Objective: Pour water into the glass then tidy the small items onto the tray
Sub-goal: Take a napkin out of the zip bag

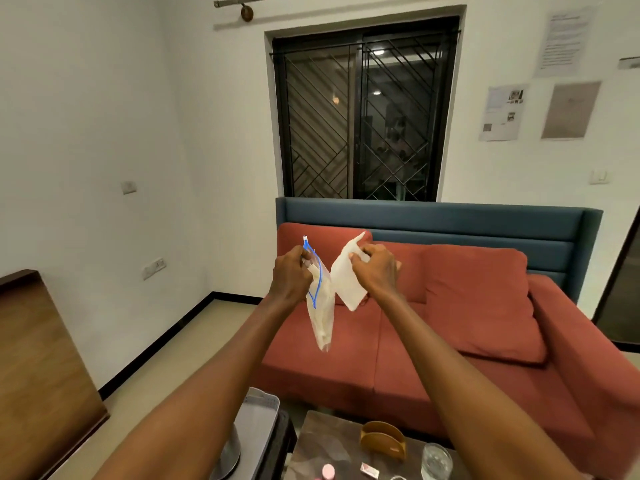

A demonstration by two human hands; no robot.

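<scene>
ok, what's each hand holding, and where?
Left hand pinches the zip bag at its blue-sealed top. Right hand grips the white sheet near its upper edge.

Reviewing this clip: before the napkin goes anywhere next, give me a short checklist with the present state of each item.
1. Left hand has a grip on the zip bag: ok, held at its blue-zip top.
2. Right hand holds the white napkin: ok.
3. Napkin fully out of the bag: ok, the two hang apart.
4. Tray within view: ok, at lower left, partly behind the left arm.
5. Water in the glass: cannot tell.
6. Small items on the table tidied: not ok, several remain there.
</scene>
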